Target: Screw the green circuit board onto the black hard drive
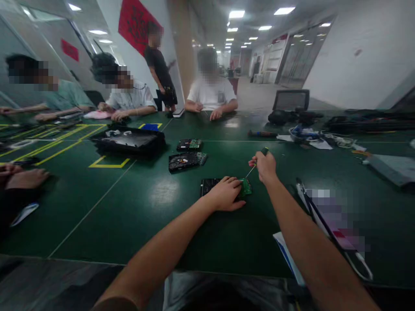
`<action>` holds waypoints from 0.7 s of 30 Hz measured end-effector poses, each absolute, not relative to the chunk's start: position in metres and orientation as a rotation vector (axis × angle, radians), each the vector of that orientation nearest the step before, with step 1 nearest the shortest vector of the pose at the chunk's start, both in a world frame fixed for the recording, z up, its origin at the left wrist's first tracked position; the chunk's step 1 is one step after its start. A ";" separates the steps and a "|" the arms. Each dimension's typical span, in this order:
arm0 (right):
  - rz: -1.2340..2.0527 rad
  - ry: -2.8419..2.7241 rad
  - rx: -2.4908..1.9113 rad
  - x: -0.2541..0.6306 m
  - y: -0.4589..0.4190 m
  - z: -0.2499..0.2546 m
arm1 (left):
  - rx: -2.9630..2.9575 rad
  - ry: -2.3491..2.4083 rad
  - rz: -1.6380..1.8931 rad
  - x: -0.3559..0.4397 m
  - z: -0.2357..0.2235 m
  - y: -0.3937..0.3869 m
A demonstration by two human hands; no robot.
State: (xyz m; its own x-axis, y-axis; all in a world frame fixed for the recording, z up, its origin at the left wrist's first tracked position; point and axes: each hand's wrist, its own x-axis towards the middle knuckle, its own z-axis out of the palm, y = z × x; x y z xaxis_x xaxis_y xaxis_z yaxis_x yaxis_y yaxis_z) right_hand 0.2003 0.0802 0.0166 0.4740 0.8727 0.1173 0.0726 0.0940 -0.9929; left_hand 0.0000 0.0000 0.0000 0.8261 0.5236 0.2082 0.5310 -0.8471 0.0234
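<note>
On the green table a black hard drive (208, 185) lies flat, and a green circuit board (247, 186) shows at its right end. My left hand (225, 193) rests over the drive with its fingers stretched out and the thumb spread toward me, covering the drive's middle. In my right hand (266, 167) is a screwdriver (251, 170), its handle inside the closed fingers. The thin shaft slants down and left to the circuit board; whether the tip sits in a screw is too small to tell.
Two more hard drives (182, 161) (189, 144) lie beyond my left hand. A black tray (129, 140) stands farther left. Another screwdriver (262, 134) and tangled cables (308, 133) lie at the back right. A pouch (337, 220) is beside my right forearm. Several people sit around the table.
</note>
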 end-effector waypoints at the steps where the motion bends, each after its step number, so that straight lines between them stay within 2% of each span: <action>1: 0.745 -0.916 -1.370 0.200 0.081 0.020 | -2.959 -0.842 -0.343 0.003 0.001 -0.001; 6: 0.849 -1.084 -1.533 0.212 0.080 0.032 | -2.908 -0.880 -0.516 -0.001 0.012 -0.009; 9: 0.933 -1.234 -1.654 0.228 0.070 0.031 | -2.874 -1.062 -0.604 -0.023 0.016 -0.013; 14: 0.967 -1.593 -1.870 0.232 0.044 0.021 | -2.866 -1.376 -0.550 -0.052 0.002 -0.011; 21: 0.882 -2.095 -1.677 0.233 0.039 0.012 | -2.940 -1.415 -0.563 -0.051 -0.007 -0.006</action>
